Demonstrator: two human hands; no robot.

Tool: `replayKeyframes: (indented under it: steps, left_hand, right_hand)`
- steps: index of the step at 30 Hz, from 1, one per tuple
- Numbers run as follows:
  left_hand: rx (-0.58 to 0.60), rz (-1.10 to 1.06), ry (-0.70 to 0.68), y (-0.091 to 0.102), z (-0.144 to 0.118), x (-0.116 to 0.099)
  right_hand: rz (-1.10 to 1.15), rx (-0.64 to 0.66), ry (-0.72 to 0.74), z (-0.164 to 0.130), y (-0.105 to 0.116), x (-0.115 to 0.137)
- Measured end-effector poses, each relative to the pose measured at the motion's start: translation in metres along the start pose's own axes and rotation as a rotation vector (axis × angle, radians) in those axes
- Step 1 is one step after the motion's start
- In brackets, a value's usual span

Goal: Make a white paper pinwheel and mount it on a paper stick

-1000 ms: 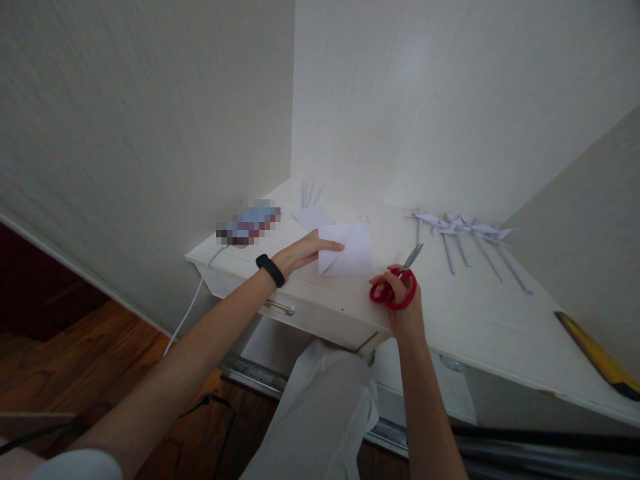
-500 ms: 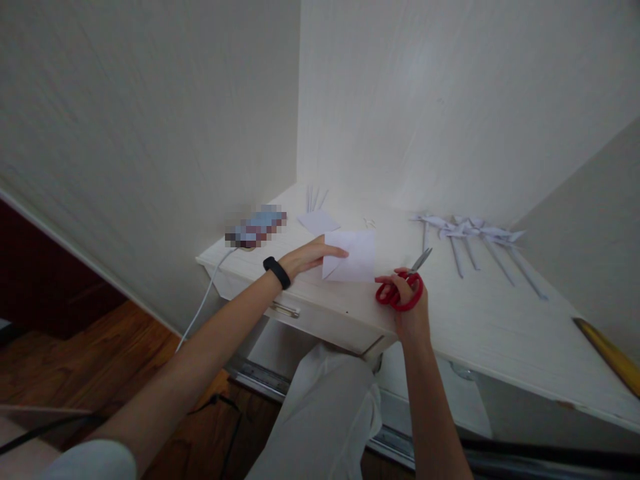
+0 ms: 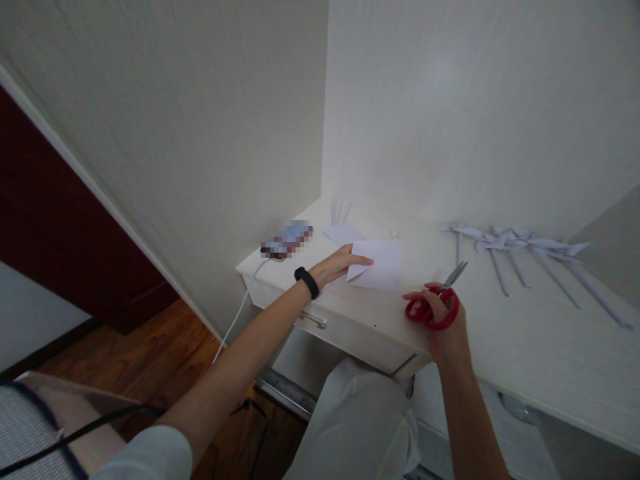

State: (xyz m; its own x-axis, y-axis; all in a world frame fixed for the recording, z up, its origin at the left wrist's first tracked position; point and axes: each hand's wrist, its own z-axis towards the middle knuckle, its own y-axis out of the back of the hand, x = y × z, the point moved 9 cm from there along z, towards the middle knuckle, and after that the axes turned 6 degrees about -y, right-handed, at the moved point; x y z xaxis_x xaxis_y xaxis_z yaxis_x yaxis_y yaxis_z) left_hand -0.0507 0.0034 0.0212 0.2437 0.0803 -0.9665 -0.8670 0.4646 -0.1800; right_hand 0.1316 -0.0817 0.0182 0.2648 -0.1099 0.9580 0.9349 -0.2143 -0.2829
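My left hand [image 3: 340, 265] lies flat on the left edge of a folded white paper [image 3: 381, 264] on the white desk [image 3: 525, 340], fingers stretched out on it. A black band circles that wrist. My right hand [image 3: 440, 313] grips red-handled scissors [image 3: 436, 303] at the desk's front, the closed blades pointing up and right, a short way right of the paper.
Several white paper pinwheels on sticks [image 3: 515, 250] lie at the back right. A smaller paper piece [image 3: 343, 233] and thin strips [image 3: 337, 210] sit near the corner. A phone [image 3: 287, 240] with a white cable [image 3: 235, 320] lies at the left end. A drawer handle [image 3: 313, 321] shows below.
The view has swung left, so desk and hands sit further right in the picture. Both hands keep their places on the paper and scissors.
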Motion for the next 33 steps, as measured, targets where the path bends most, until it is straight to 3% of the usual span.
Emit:
replayKeyframes:
  steps: [6,19,27,33]
  left_hand:
    - [-0.022,-0.013,-0.029,-0.001,-0.001,-0.009]
    - [-0.097,0.001,-0.015,0.010,0.003,-0.002]
    - [-0.053,-0.050,-0.040,0.003,-0.002,-0.013]
    - [-0.071,-0.006,0.022,0.007,-0.006,-0.007]
  right_hand:
    - [0.003,0.015,-0.016,-0.002,-0.003,0.002]
    - [-0.014,0.082,0.024,-0.006,-0.014,0.011]
    - [0.001,0.097,-0.005,-0.006,-0.011,0.007]
    - [0.029,0.111,-0.024,-0.007,-0.009,0.005]
